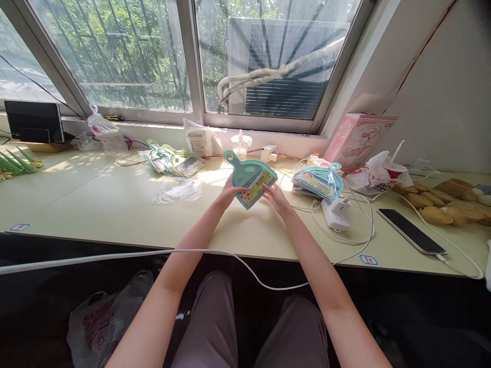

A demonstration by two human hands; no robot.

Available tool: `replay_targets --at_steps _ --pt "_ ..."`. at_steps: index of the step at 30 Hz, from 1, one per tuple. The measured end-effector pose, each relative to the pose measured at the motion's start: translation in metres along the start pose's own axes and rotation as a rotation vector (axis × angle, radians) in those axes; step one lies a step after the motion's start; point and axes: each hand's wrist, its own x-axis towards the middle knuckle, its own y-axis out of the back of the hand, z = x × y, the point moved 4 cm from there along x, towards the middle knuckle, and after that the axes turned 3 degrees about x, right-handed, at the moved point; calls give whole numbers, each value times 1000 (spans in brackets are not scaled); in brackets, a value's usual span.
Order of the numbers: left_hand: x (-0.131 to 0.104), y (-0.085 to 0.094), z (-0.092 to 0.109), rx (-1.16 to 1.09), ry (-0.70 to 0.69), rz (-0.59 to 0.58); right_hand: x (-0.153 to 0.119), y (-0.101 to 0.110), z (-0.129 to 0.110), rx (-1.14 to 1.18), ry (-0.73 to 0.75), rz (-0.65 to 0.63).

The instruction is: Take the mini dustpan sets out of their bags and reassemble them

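Note:
A teal mini dustpan [245,167] with a yellow printed label and a row of bristles across its front is held up over the table. Its looped handle points to the upper left. My left hand [227,193] grips its left edge, thumb on the front. My right hand [277,198] holds the lower right side, with some fingers behind it. To the right lies a stack of similar dustpans [335,180], a teal one on top. Farther left is a pile of green and teal dustpans [187,162], with crumpled clear plastic wrap [179,191] in front.
A power strip [336,217] with white cables and a phone [410,231] lie to the right. Beyond are a pink box [358,140], a white plastic bag [378,174] and brown paper packets [437,207]. A white cable [126,255] crosses in front of the table edge [95,238].

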Motion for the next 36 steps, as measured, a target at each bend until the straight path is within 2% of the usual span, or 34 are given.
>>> replay_targets --at_steps 1,3,8,19,21,23,25,27,29,31,33,36 --pt "-1 -1 1 1 2 -6 0 -5 2 85 -19 -83" --pt "-1 -3 1 11 -6 -21 -1 -9 5 215 -58 -126" --pt "0 -3 2 81 -79 -49 0 -5 7 344 -80 -51" --pt "8 6 -9 233 -47 65 9 1 14 366 -45 10" --pt "12 14 -9 235 -55 145 9 4 13 367 -39 40" --pt "14 32 -4 294 -135 335 9 7 12 375 -37 70" --pt "14 55 3 474 -212 566 8 10 10 392 -36 87" --pt "14 78 8 784 -134 707 8 12 9 415 -39 100" --pt "16 94 8 1155 98 681 7 14 7 436 -47 122" --pt "18 98 7 1494 253 535 5 14 6 453 -55 138" --pt "18 90 9 1707 229 393 5 14 5 466 -61 144" --pt "16 70 12 1725 116 271 5 15 5 472 -66 147"
